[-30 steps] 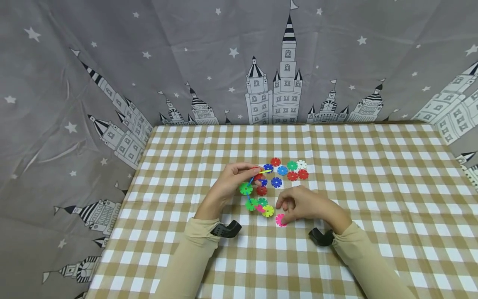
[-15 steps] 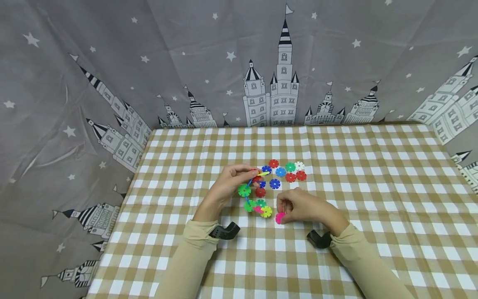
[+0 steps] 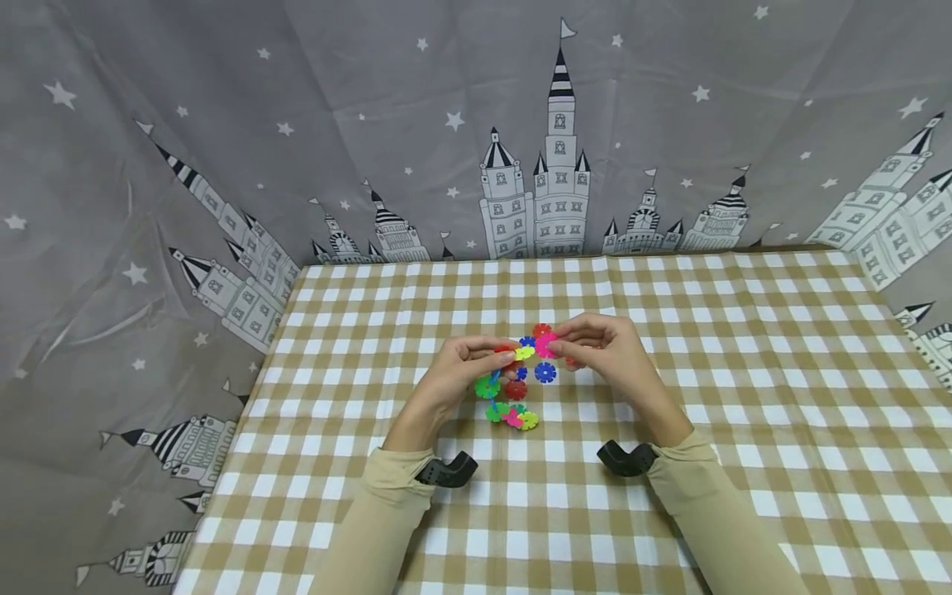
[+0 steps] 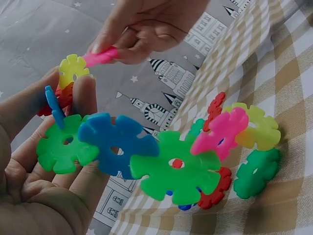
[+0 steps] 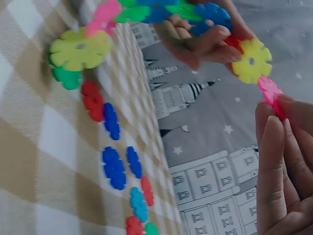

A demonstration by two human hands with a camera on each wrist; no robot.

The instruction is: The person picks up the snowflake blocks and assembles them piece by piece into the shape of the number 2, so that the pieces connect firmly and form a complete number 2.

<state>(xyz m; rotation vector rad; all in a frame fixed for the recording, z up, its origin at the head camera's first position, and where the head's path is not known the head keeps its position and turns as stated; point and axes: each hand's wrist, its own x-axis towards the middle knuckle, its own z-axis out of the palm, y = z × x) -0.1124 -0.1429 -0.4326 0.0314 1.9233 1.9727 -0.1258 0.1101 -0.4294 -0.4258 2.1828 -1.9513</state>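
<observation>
My left hand [image 3: 449, 376] pinches a red notched plastic disc [image 4: 66, 93] between thumb and fingers. It belongs to a chain of interlocked flower-shaped discs. A yellow disc [image 4: 73, 70] stands at the chain's upper end. Below the hand hang blue and green discs [image 4: 176, 166], then a pink one [image 4: 222, 132] and a yellow one [image 4: 257, 127] low over the cloth. My right hand [image 3: 613, 351] pinches another pink disc [image 5: 270, 93] by its edge. That disc meets the upper yellow disc's edge; whether their slots are engaged I cannot tell.
Loose discs lie on the checked tablecloth [image 3: 744, 330], among them blue [image 3: 545, 373], red [image 3: 516, 390] and dark green [image 4: 257, 174] ones. My right hand hides some in the head view. A grey castle-print curtain [image 3: 416, 99] hangs behind the table.
My right hand has picked up the pink disc from the cloth and carried it up and away from me to the chain's yellow end. The left hand keeps its hold nearly in place.
</observation>
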